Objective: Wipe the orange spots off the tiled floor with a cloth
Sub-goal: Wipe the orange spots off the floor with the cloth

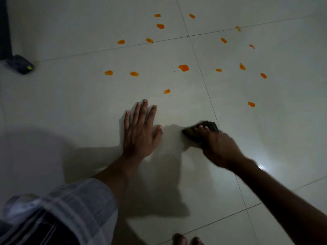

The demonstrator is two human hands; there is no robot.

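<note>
R hand [219, 147] closed on dark cloth [203, 129], pressed to tiled floor [88, 96] | L hand [139, 131] flat, empty, bracing | orange spots [183, 68] all ahead of cloth; nearest spot [167, 91] fwd-left | R hand nearer, judged.

This looks like a room in a home, though the dim light leaves it uncertain. The tiled floor [70, 103] is large, glossy, pale squares with thin dark grout lines. A dark furniture leg [5, 27] stands at the far left, a small dark object [20, 64] at its foot.
</note>
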